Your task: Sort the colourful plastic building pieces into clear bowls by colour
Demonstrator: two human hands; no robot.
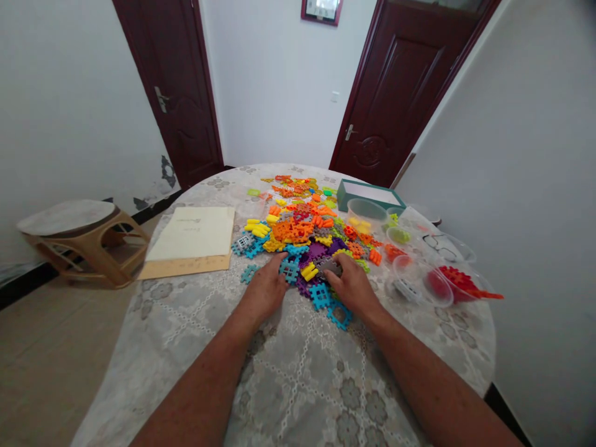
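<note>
Your two bare forearms [200,379] reach forward from the bottom edge over a grey floral lace tablecloth [298,379]. They lead to a heaped pile of interlocking plastic building pieces [291,231] at the middle of the round table, mostly orange, yellow, purple, blue and green.

Your left hand [266,287] is at the pile's near left edge, thumb and forefinger apart beside a blue lattice square [289,270]; its other fingers are hidden, so whether it grips anything cannot be told. Your right hand [354,285] is at the near right edge, its thumb over a grey notched piece [328,267]; whether that is a firm pinch or a light touch cannot be told. Between your hands lies a yellow ribbed piece [309,271].

To the left is a pale sheet of paper [190,234]; to the right, a clear tub holding red pieces [456,282]. Beyond it, near the pile's far right, sits a green open box [370,197].

The step in hand looks like handling pieces at the near edge. Moving one calls for fingertips closed on a single piece, since neighbours overlap.
</note>
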